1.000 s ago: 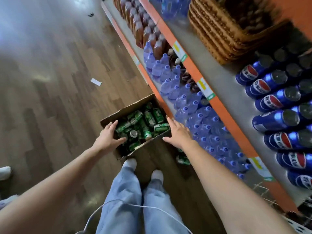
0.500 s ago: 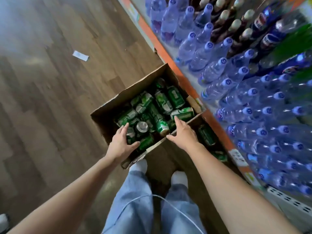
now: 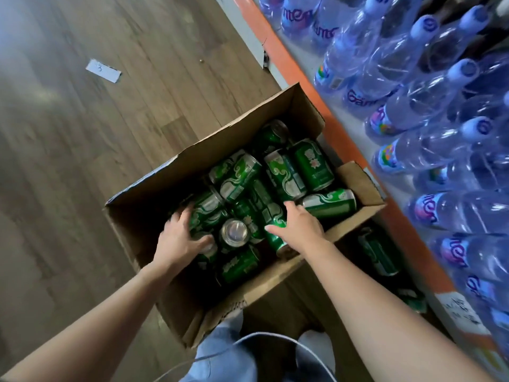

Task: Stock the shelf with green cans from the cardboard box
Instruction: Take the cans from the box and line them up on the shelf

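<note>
Green cans [image 3: 239, 177] lie jumbled inside the cardboard box [image 3: 275, 282]. Our left hand [image 3: 180, 239] curls round the left can [image 3: 205, 215]. Our right hand [image 3: 298, 226] lies spread on the middle can [image 3: 275, 238], whose long axis runs from the box's far wall to its near wall. The shelf [image 3: 286, 64] is right of the box, so we judge the right hand nearer.

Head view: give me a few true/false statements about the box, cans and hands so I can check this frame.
1. The left hand and right hand are both in the box, touching cans. True.
2. The cans stand upright in neat rows. False: most lie jumbled on their sides.
3. Bottles fill the shelf beside the box. True.
4. The floor holds nothing but the box. False: a paper slip lies on it.
</note>
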Tool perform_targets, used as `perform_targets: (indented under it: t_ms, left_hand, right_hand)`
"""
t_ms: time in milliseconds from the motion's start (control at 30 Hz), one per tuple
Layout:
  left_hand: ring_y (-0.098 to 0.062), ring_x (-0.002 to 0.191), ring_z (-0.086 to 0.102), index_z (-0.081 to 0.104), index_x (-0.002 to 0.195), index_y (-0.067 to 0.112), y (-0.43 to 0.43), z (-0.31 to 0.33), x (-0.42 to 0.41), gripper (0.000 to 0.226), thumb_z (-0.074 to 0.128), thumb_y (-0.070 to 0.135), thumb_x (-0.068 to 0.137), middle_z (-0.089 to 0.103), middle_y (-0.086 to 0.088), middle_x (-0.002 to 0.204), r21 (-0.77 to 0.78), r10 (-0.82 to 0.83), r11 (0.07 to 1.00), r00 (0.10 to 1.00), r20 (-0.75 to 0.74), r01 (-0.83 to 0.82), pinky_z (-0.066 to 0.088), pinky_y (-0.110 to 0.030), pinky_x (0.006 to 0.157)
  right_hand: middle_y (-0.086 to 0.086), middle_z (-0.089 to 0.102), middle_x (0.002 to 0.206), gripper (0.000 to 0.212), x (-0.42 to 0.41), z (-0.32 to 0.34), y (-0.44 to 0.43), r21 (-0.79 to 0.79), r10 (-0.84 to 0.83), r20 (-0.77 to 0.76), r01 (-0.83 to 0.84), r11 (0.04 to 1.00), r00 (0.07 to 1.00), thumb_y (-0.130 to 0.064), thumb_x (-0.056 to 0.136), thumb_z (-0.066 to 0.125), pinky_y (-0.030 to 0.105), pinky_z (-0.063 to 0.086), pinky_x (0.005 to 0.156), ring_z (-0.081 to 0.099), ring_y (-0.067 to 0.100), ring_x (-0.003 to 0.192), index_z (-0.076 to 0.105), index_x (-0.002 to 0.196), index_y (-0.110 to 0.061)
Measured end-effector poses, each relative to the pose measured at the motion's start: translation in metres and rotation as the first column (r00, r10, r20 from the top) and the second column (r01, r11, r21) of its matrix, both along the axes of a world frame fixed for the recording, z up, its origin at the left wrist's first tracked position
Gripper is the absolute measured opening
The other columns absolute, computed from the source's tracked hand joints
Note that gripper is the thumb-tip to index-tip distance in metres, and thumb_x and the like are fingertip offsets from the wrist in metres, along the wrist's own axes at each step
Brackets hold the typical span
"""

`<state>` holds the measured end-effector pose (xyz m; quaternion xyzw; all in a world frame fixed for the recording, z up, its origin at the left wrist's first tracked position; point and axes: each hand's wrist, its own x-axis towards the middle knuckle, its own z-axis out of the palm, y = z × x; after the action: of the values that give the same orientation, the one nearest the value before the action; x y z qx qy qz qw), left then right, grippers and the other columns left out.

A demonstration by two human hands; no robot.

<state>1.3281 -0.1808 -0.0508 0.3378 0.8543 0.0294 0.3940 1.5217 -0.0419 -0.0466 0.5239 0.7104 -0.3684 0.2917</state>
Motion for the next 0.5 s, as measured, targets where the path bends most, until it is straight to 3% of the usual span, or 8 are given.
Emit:
perform_targets:
  t_ms: [200,500]
  left_hand:
    - [-0.029,0.137,0.026,0.018,0.148,0.022,0.018,-0.032,-0.019,0.094,0.075,0.031,0.074,0.026,-0.009,0.152,0.019,0.009,1.0,1.0,0.014,-0.009,0.029,-0.043,0.11]
    - [-0.032,0.128,0.037,0.027,0.144,0.017,0.038,-0.052,-0.03,0.092,0.08,0.029,0.07,0.037,-0.013,0.141,-0.003,-0.128,0.992,0.991,-0.028,0.128,0.039,-0.04,0.102]
  right_hand:
    - [0.02,0.038,0.139,0.101,-0.012,-0.025,-0.011,-0.01,0.062,0.135,-0.061,0.998,0.989,-0.065,0.076,0.06,0.04,0.044,0.092,0.047,0.034,0.123,0.008,0.148,-0.017]
    - [0.016,0.051,0.13,0.094,-0.015,-0.027,-0.012,0.074,0.074,0.173,-0.088,0.993,0.982,-0.053,0.08,0.065,0.036,0.045,0.087,0.054,0.031,0.117,0.008,0.146,-0.017]
